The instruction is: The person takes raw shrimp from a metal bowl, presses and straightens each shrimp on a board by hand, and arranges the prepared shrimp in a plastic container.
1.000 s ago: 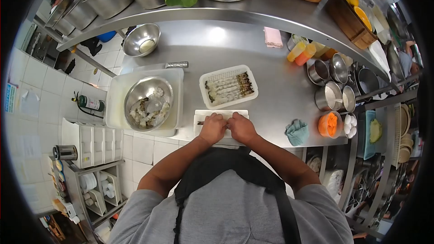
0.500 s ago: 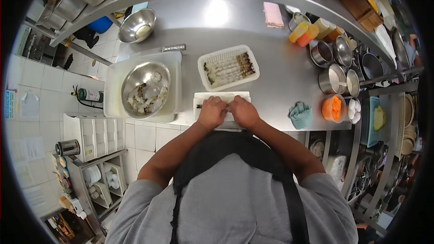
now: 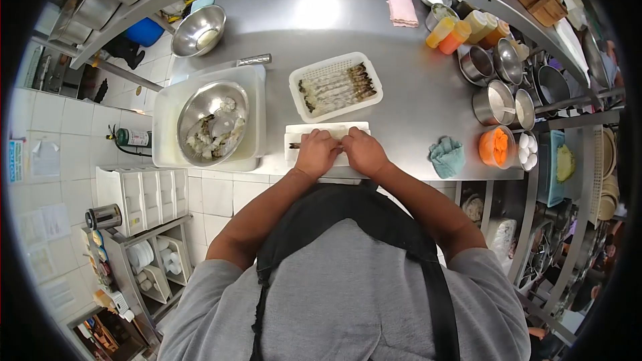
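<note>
My left hand [image 3: 318, 152] and my right hand [image 3: 364, 152] are side by side over a white cutting board [image 3: 291, 130] at the table's near edge. Both have their fingers curled and pressed down on a shrimp, whose dark tail [image 3: 295, 146] sticks out left of my left hand. The rest of the shrimp is hidden under the fingers. Just beyond the board, a white plastic basket [image 3: 299, 111] holds several straightened shrimps [image 3: 338, 88] in a row. To the left, a steel bowl [image 3: 189, 103] with more shrimps [image 3: 217, 139] rests in a translucent tub [image 3: 162, 154].
A knife handle [image 3: 254, 59] lies behind the tub, near another steel bowl [image 3: 198, 30]. On the right are a green cloth [image 3: 447, 158], an orange-filled container [image 3: 495, 147], eggs [image 3: 527, 152], steel pots [image 3: 493, 103] and squeeze bottles [image 3: 455, 37]. A pink cloth [image 3: 402, 8] lies at the back.
The view has shifted slightly, so the table sits a little higher. My hands stay on the board, with the left fingers slightly shifted and more of the shrimp's tail showing.
</note>
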Motion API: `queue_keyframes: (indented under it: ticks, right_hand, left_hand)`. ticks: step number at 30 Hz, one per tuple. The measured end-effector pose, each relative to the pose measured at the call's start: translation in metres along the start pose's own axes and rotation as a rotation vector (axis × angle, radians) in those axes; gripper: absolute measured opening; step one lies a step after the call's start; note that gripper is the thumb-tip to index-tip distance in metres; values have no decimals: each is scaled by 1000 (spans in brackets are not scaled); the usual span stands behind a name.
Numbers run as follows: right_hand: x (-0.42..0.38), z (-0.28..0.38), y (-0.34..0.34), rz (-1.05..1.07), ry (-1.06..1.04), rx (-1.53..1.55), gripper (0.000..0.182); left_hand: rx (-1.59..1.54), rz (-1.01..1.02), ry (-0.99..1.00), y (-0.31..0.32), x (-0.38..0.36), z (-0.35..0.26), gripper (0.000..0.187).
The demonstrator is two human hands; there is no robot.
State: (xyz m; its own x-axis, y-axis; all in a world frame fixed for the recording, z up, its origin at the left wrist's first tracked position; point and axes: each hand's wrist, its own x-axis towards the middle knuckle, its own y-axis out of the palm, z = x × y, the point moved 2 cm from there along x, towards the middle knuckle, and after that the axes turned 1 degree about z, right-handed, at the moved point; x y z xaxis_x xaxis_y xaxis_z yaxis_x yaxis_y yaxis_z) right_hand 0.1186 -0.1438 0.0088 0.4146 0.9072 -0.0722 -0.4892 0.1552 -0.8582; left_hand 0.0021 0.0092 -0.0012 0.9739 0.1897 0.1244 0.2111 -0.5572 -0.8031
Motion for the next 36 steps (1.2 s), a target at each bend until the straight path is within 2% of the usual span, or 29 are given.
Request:
queue_keyframes:
  ticks: [1, 4, 7, 10, 13, 19, 23, 26, 27, 29, 31, 32, 34, 36]
  right_hand:
    - [0, 1, -4, 17, 6, 14, 17]
    - [-7, 12, -14, -161, -7, 146, 17]
    - [-1, 24, -10, -238, -177, 90, 17]
    - [14, 35, 6, -127, -175, 55, 17]
    - [24, 31, 19, -118, -230, 1, 9]
    - [29, 34, 17, -18, -282, -35, 9]
    - [31, 34, 12, 66, -272, -91, 13]
    - [17, 30, 1, -108, -302, 37, 20]
    - [12, 27, -1, -129, -219, 55, 27]
    - [4, 18, 1, -69, -174, 73, 24]
    - [9, 11, 1, -28, -177, 57, 20]
    - [11, 8, 6, -81, -170, 68, 13]
    - [15, 10, 4, -82, -208, 82, 11]
    - [16, 7, 8, -82, -166, 81, 12]
  left_hand:
    - [-5, 5, 0, -4, -2, 2, 18]
    - [-84, -81, -56, -18, -18, 16, 22]
    - [-106, -113, -1, -26, -29, 30, 24]
    - [-101, -131, 21, -25, -29, 30, 16]
    - [-75, -127, 19, -25, -27, 29, 7]
    - [31, -6, 70, -26, -26, 31, 5]
    - [71, 9, -15, -25, -28, 30, 13]
    - [18, -52, -50, -26, -32, 28, 20]
    - [-6, -67, -67, -28, -34, 23, 22]
    - [10, -119, -46, -26, -32, 16, 23]
    - [14, -65, -12, -9, -27, 20, 20]
    - [22, -46, 1, -3, -24, 22, 18]
    - [98, -62, -2, 1, -21, 20, 13]
    - [41, -73, -5, -1, -19, 20, 11]
